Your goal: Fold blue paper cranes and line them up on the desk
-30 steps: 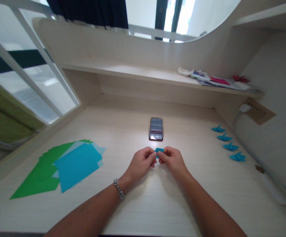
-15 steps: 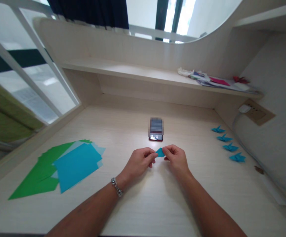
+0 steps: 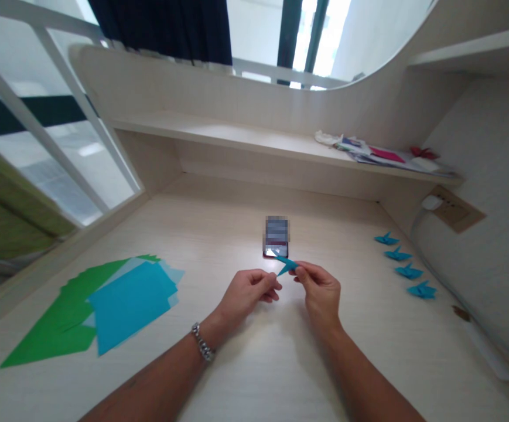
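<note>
- Pale wooden desk (image 3: 254, 363) set in an alcove, with a shelf behind it.
- Right hand (image 3: 321, 291) pinches a small folded blue paper piece (image 3: 287, 266), raised above the desk just near of a dark phone (image 3: 276, 241).
- Left hand (image 3: 248, 291) has its fingers curled narrow just beside the paper's tip; whether they touch it is unclear.
- Flat green and blue paper sheets (image 3: 105, 305) lie far left.
- Four folded blue paper figures (image 3: 403, 264) line the right.

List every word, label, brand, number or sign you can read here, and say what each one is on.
No text can be read in this view.
Phone screen: blurred out, unreadable.
Papers on the shelf: print too small to read.
Socket plate: no legible marking.
Folded blue paper in the right hand, and the coloured sheets: plain, no print.
</note>
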`<move>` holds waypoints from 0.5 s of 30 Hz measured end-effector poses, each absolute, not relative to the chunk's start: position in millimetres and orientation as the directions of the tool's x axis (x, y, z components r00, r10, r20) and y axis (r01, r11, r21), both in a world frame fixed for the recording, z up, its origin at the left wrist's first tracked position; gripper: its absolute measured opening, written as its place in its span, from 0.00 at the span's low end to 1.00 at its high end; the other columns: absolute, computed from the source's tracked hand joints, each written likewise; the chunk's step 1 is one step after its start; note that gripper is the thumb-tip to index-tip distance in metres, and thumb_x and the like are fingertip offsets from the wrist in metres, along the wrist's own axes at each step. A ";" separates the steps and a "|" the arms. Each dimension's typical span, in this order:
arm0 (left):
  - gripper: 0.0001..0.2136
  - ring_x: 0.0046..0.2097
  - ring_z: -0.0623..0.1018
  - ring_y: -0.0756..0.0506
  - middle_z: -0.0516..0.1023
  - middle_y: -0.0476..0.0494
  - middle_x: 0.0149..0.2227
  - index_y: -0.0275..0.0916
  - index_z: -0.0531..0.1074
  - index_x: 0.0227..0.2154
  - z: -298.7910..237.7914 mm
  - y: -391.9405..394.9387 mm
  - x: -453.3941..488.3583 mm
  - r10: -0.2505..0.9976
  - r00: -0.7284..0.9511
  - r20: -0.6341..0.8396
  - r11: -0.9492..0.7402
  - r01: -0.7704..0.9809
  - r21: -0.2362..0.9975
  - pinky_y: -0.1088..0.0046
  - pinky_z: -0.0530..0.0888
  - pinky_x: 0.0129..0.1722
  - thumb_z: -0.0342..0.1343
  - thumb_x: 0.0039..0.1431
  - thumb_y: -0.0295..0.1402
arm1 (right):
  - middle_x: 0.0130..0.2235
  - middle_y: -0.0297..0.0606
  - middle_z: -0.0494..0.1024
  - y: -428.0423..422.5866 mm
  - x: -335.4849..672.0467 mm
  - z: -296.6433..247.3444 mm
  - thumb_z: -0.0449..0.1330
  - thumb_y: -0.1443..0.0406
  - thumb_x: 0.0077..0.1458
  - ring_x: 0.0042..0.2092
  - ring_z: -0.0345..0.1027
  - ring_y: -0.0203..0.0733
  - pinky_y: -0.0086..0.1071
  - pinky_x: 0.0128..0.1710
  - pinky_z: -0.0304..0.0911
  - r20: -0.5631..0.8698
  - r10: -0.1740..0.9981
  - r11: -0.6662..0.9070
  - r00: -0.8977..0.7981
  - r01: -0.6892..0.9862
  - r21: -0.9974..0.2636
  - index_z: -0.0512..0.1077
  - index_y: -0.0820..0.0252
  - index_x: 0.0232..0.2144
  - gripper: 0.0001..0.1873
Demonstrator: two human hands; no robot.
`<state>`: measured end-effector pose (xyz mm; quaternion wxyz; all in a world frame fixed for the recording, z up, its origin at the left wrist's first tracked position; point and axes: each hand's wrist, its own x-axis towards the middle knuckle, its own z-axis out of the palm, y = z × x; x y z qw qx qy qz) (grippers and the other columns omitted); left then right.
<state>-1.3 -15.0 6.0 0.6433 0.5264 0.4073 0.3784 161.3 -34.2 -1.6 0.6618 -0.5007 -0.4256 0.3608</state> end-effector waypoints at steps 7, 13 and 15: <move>0.14 0.32 0.78 0.47 0.79 0.40 0.33 0.33 0.76 0.33 7.9 -15.2 -3.6 0.927 0.361 -0.102 0.188 -0.213 0.959 0.74 0.74 0.32 0.59 0.56 0.42 | 0.42 0.42 0.80 -36.4 158.2 -2.7 0.66 0.63 0.49 0.45 0.73 0.47 0.42 0.47 0.68 0.326 0.916 0.331 0.232 0.019 -0.943 0.80 0.55 0.32 0.06; 0.10 0.36 0.76 0.47 0.79 0.41 0.37 0.35 0.77 0.37 5.9 -14.5 -2.7 0.971 0.239 0.002 0.055 -0.231 0.972 0.73 0.74 0.34 0.63 0.53 0.35 | 0.47 0.41 0.77 -40.6 153.2 -3.9 0.65 0.65 0.50 0.49 0.71 0.48 0.45 0.51 0.66 0.378 0.921 0.366 0.097 0.127 -0.922 0.80 0.52 0.34 0.07; 0.10 0.37 0.76 0.46 0.79 0.40 0.40 0.36 0.77 0.37 4.8 -13.7 -2.8 0.972 0.233 0.030 0.028 -0.240 0.970 0.73 0.74 0.35 0.63 0.52 0.33 | 0.47 0.41 0.77 -40.9 152.5 -1.5 0.65 0.66 0.50 0.50 0.70 0.48 0.45 0.51 0.66 0.361 0.930 0.352 0.074 0.113 -0.929 0.80 0.52 0.35 0.07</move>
